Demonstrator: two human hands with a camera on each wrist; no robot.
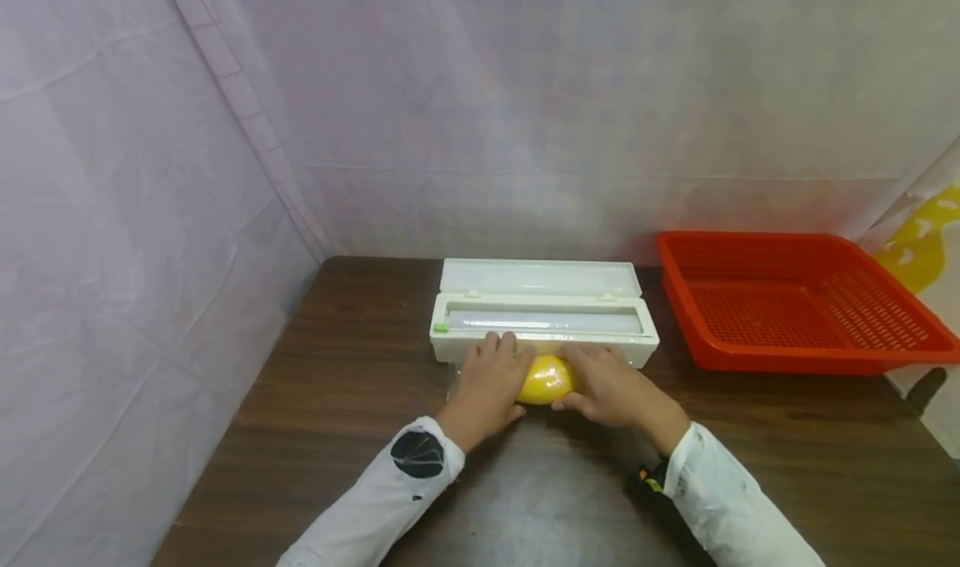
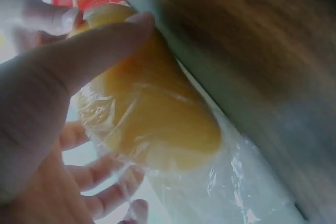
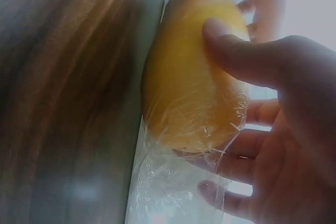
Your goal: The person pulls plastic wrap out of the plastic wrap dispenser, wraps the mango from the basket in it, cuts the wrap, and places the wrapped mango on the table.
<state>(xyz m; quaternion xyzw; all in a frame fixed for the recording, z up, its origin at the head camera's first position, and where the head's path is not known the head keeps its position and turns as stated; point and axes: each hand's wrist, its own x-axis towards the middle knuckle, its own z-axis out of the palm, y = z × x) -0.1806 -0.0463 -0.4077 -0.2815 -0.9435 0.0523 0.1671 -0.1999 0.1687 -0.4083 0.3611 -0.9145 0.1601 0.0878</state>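
A yellow mango (image 1: pixel 546 381), partly wrapped in clear cling film (image 2: pixel 241 182), lies between my two hands at the front of the white cling film dispenser (image 1: pixel 452 350). My left hand (image 1: pixel 487 388) holds its left side; in the left wrist view the thumb lies over the fruit and the fingers reach round behind it. From the right side my right hand (image 1: pixel 617 386) grips it, thumb (image 3: pixel 239 56) on the skin, fingers spread behind the film. Wrinkled film trails off both ends of the mango. The dispenser's lid (image 1: pixel 540 277) is swung back, exposing the film roll (image 1: pixel 540 321).
A red plastic basket (image 1: pixel 780 360) with perforated bottom and sides stands at the right of the brown wooden table (image 1: pixel 337 434). White sheeting (image 1: pixel 480 133) hangs behind and to the left. A green slider (image 1: pixel 441 328) sits at the dispenser's left end.
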